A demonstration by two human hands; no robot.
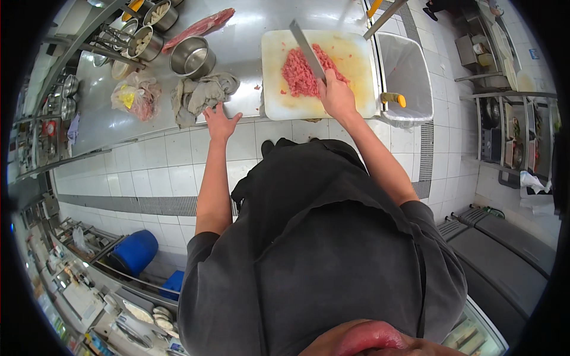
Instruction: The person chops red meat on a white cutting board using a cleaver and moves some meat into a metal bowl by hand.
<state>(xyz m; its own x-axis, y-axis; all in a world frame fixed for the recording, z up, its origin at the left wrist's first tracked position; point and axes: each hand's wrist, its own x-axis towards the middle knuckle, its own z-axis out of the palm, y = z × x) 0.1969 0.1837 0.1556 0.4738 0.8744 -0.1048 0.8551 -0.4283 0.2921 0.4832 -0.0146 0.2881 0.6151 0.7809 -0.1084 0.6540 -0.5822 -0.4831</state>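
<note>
My right hand (338, 97) grips a long-bladed knife (307, 48) over a white cutting board (276, 107). Beneath the blade lies a pile of chopped red meat (298, 77), spread across the middle of the board, with small bits scattered around it. My left hand (220, 123) rests at the table's near edge, its fingers spread, the fingertips at the lower side of a crumpled grey cloth (214, 89). Nothing shows in the left palm.
A steel bowl (193, 57) stands behind the cloth, near a long strip of raw meat (199, 28). Bagged meat (142, 101) lies at left. Right of the board are a yellow-handled tool (393, 99) and a lined bin (409, 77). Steel pots (146, 43) stand at the far left.
</note>
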